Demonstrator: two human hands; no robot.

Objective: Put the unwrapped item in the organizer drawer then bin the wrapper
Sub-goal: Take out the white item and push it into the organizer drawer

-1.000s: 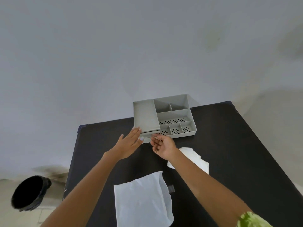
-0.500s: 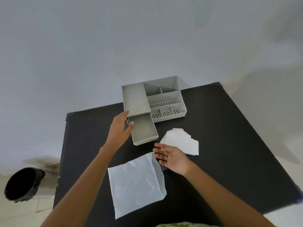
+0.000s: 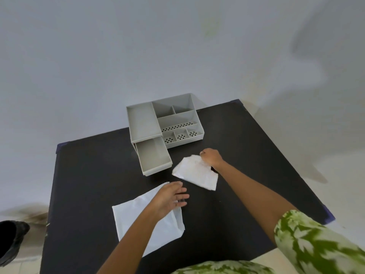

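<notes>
The grey organizer (image 3: 145, 123) stands at the far side of the black table (image 3: 94, 175), with its drawer (image 3: 153, 157) pulled out and nothing inside it. My right hand (image 3: 211, 157) pinches the far corner of a crumpled white paper (image 3: 196, 174) lying just right of the drawer. Nearer to me, my left hand (image 3: 170, 199) rests with spread fingers on the far right corner of a flat pale sheet (image 3: 146, 224). A small dark thing shows between its fingertips; I cannot tell what it is.
A black bin (image 3: 9, 240) stands on the floor beyond the table's left edge. A pale wall rises right behind the organizer. The table's right edge runs diagonally past my right arm.
The drawer came out of the organizer. My left hand left the organizer and dropped onto the flat sheet. My right hand moved from the sheet's corner to the crumpled paper and pinched it.
</notes>
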